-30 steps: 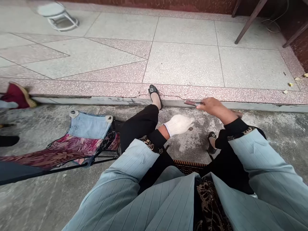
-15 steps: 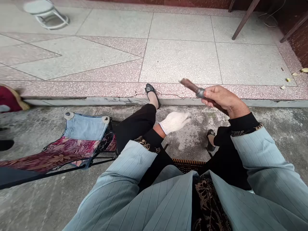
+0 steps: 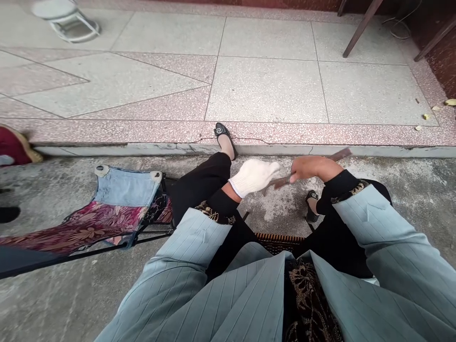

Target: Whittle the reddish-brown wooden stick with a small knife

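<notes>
My right hand (image 3: 313,168) is bare and shut around a long, slim brown rod (image 3: 338,155), probably wood, with a metal band hidden inside my grip. The rod slants across my lap, and its lower end passes just beneath my left hand (image 3: 253,177). That hand wears a white knit glove, its fingers held together and holding nothing I can see. Whether the glove touches the rod I cannot tell. Both hands hang above the rough concrete between my knees.
A folding chair (image 3: 124,190) with denim and floral fabric stands to my left. My black flat shoes (image 3: 223,129) rest on the concrete and the tiled step edge (image 3: 270,149). A white stool (image 3: 66,19) and dark wooden legs (image 3: 361,28) stand on the terrazzo beyond.
My right hand has dropped and moved left toward the glove. The rod has swung round, its end now pointing up and right, with the metal band out of sight. The gloved hand has barely moved.
</notes>
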